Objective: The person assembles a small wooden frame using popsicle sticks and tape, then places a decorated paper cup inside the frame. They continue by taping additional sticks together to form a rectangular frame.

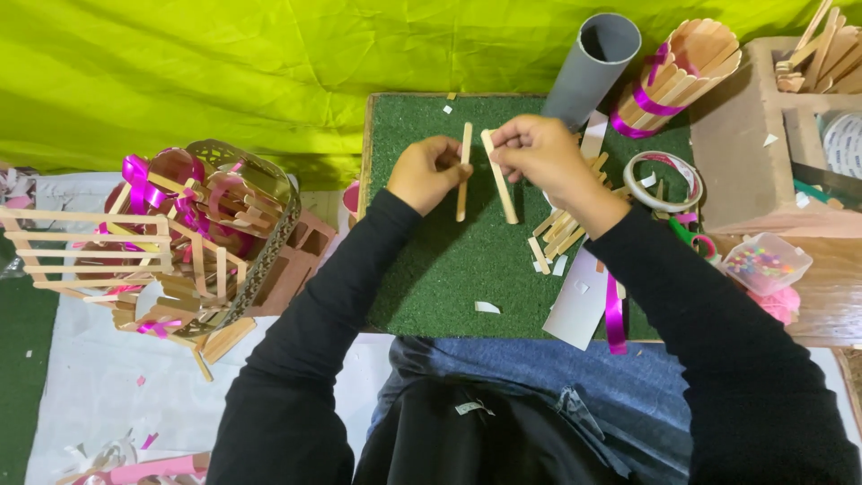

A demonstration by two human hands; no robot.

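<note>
My left hand (427, 171) pinches a wooden craft stick (463, 180) held nearly upright over a green turf-covered board (431, 278). My right hand (540, 154) grips a second wooden stick (501, 184), tilted slightly, right beside the first; the two sticks are close but apart. Both arms wear black sleeves. A loose pile of more sticks (561, 235) lies on the board under my right wrist.
A grey tube (593, 67) and a stick cylinder with magenta ribbon (678, 76) stand behind. Tape roll (663, 180), green-handled scissors (691, 238), bead box (765, 262), brown box of sticks (813, 54) at right. A basket of stick frames and ribbon (193, 233) sits left.
</note>
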